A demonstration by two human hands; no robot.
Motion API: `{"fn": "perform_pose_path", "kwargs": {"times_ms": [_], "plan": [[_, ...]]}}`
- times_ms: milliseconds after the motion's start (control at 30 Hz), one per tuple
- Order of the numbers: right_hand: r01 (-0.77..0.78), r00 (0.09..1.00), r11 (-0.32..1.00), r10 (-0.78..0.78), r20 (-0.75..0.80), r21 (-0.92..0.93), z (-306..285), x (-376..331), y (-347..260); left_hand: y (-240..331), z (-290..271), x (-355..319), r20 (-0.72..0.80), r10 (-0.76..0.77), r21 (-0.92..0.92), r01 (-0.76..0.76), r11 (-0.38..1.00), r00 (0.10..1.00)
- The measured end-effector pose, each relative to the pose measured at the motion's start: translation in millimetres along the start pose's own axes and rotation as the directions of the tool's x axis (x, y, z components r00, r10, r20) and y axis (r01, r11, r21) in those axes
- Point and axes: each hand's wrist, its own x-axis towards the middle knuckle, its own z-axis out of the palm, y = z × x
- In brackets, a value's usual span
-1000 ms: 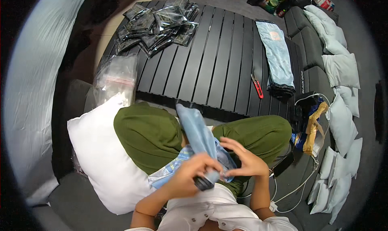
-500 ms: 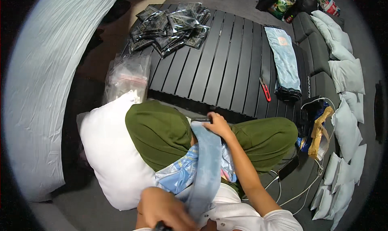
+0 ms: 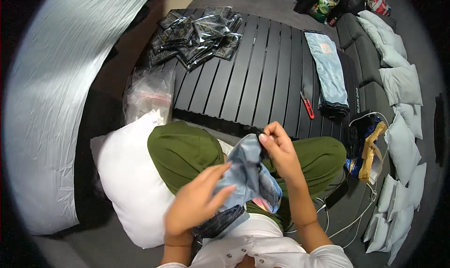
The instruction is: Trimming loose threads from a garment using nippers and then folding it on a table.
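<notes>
A light blue cloth with black edging point(image 3: 241, 160) hangs over my lap. My right hand point(image 3: 282, 153) pinches its upper dark edge between thumb and fingers. On the near left side my left hand point(image 3: 199, 200) has its fingers stretched out and apart, over or against the cloth; I cannot tell whether it touches. A dark end of cloth point(image 3: 219, 222) bunches beneath that hand, against my shirt. Under the cloth, a blue printed piece with pink point(image 3: 266, 193) shows partly on my crossed legs.
The black slatted table point(image 3: 262, 76) holds a heap of dark items in clear packets point(image 3: 197, 36), red-handled snips point(image 3: 307, 105) and folded blue cloths point(image 3: 327, 71). Clear plastic bags point(image 3: 149, 92) and a white pillow point(image 3: 133, 188) lie left. White cables point(image 3: 356, 221) run along the right.
My left hand has come up from near my body, its fingers now spread. My right hand has shifted right and nearer with the edge, and the cloth, stretched long before, is now crumpled.
</notes>
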Motion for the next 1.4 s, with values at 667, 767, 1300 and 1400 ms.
{"fn": "perform_pose_path", "kwargs": {"times_ms": [667,767,1300,1400], "plan": [[0.479,0.712,0.455,-0.702,0.028,-0.751,-7,-40,3,25,29,46,-0.417,0.350,0.049,-0.364,0.930,0.839],[0.473,0.574,0.376,-0.818,-0.046,-0.797,-16,-35,3,9,31,39,-0.610,0.418,0.218,-0.365,0.905,0.673],[0.437,0.566,0.519,-0.794,-0.224,-0.735,-38,-46,3,-57,20,18,-0.852,0.259,0.286,-0.011,0.958,0.454],[0.475,0.584,0.533,-0.786,-0.202,-0.700,-34,-49,1,-49,20,27,-0.761,0.175,0.254,0.038,0.966,0.625]]}}
